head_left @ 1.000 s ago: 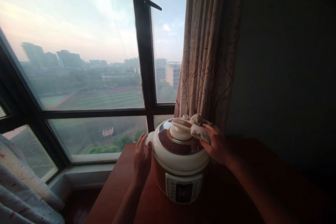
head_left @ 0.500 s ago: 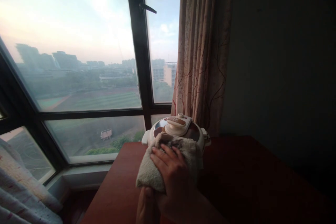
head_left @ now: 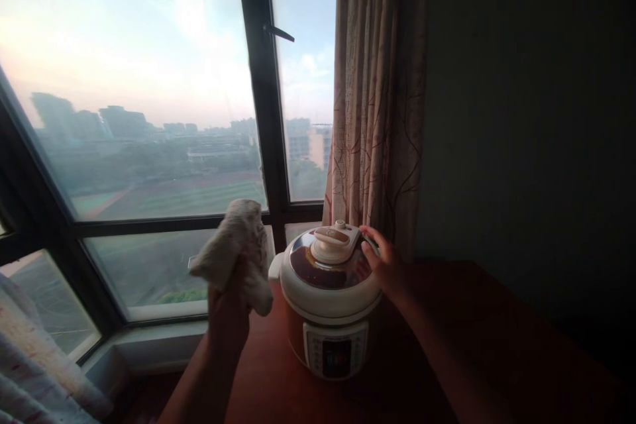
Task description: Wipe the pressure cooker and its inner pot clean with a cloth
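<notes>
Gripping a bunched, pale cloth (head_left: 226,245), our left hand (head_left: 228,318) holds it up at nine o'clock from the cooker (head_left: 328,308), the fingers closed around the fabric and partly hidden by it. One corner of the cloth pokes out toward eight o'clock, and a lower fold hangs toward five, near the cooker's white side handle (head_left: 275,266). Our right hand (head_left: 390,268) lies between two and three o'clock, at the rim of the lid (head_left: 318,273); thumb and forefinger stand a little apart there, and we cannot tell whether the other fingers clasp anything or only rest.

The cooker stands upright on our reddish table (head_left: 442,324), its control panel (head_left: 313,348) facing us at six o'clock, with a dark display (head_left: 336,359) in the middle. The shiny lid is on, with a white knob (head_left: 332,253) topped in brown.

Farther off, a pale curtain (head_left: 42,351) hangs between eight and nine o'clock, a patterned curtain (head_left: 368,112) just past twelve. Between ten and twelve we see a dark-framed window (head_left: 149,79), and through its glass a green field (head_left: 213,192), then hazy buildings (head_left: 124,122).
</notes>
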Demonstrator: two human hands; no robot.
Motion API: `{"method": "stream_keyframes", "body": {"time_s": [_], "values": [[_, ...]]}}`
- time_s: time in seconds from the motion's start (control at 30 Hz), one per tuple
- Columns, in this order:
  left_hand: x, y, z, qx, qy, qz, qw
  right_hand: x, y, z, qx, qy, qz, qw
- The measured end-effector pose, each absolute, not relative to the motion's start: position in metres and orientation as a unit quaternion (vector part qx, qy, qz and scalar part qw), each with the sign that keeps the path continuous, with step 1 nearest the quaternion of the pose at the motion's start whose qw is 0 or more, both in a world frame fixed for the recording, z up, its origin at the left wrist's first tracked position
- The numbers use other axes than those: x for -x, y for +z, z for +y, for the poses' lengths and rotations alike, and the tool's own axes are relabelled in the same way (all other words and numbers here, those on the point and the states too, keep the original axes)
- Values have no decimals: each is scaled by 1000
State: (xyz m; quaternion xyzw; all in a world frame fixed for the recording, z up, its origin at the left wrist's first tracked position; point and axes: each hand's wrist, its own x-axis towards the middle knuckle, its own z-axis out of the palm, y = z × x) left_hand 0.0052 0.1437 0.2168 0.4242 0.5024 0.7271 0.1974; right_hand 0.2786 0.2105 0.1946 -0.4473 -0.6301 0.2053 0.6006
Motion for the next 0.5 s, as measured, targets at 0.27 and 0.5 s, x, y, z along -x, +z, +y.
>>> {"method": "stream_keyframes", "body": {"time_s": [0.27, 0.5], "values": [[-29, 186, 183, -736, 424, 529, 8, -307, 144, 251, 511, 177, -586, 604], [-15, 210, 229, -748, 421, 483, 173, -305, 127, 259, 526, 216, -566, 597]]}}
